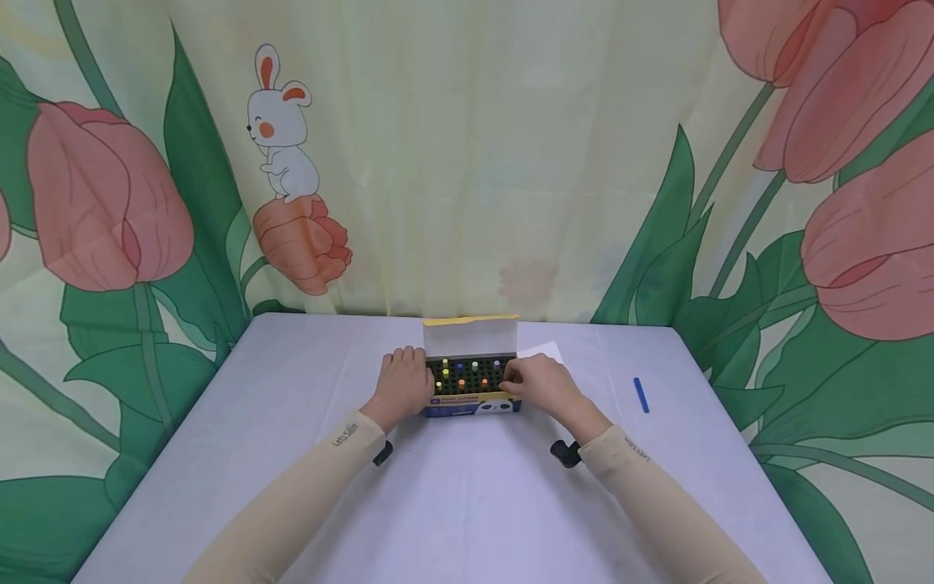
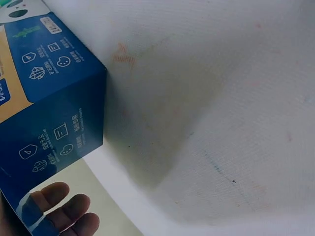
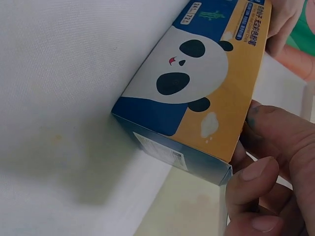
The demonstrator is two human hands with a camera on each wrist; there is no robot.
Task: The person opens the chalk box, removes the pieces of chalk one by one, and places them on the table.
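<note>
Curtain (image 1: pixel 467 162) printed with tulips and a rabbit rises beyond both hands, and a white-covered table (image 1: pixel 467 503) spreads beneath them. The blue-and-yellow chalk box (image 1: pixel 460 409) comes next in size. Handling its contents well would seem to call for the left side to brace the box against skidding while the right thumb and finger work straight along each hole, since sideways pressure could snap a thin stick. That box lies directly between the hands, its raised lid flap (image 1: pixel 470 337) on their far side. The left hand (image 1: pixel 405 383) grips the left end; the right hand (image 1: pixel 543 388) is bent over the right end, though whether it pinches anything cannot be told. White paper (image 1: pixel 541 351) shows just beyond the right hand. Between the two hands sits the black holed tray (image 1: pixel 473 388), with a few coloured chalk sticks (image 1: pixel 475 367) standing scattered in it, and one blue stick (image 1: pixel 640 395) lies on the table, well apart to the right hand's right.
</note>
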